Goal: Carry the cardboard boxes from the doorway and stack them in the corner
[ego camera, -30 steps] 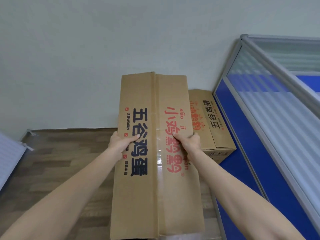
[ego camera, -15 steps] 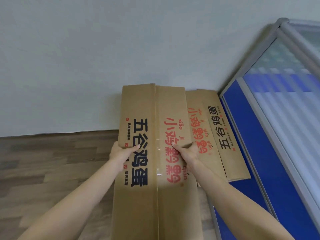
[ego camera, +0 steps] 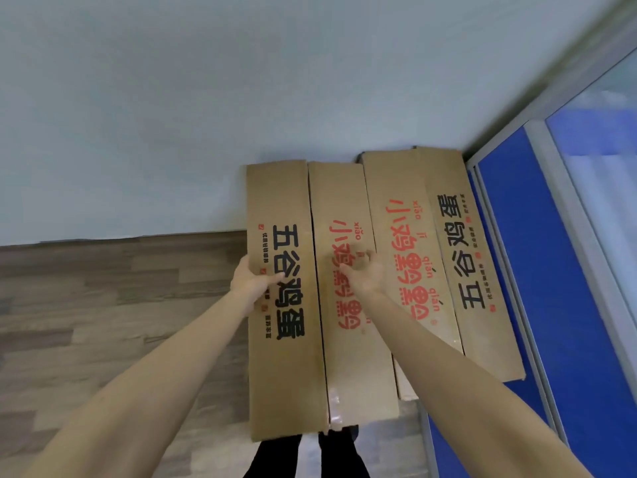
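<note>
I hold a long brown cardboard box with black and red printed characters, its top flaps facing me. My left hand grips its left edge, thumb on the top. My right hand clasps its right edge, fingers curled between the two boxes. A second box of the same kind lies in the corner against the wall and the blue partition. The held box sits directly to its left, side by side, far end toward the wall. Whether it rests on the floor is hidden.
A pale wall runs across the back. A blue partition with a grey metal frame and a glass upper panel closes the right side. Wood-pattern floor stretches to the left. My dark trouser legs show below the held box.
The view has tilted down and closer to the corner. The held box has dropped lower and nearer the wall, beside the corner box. Both hands keep their grip.
</note>
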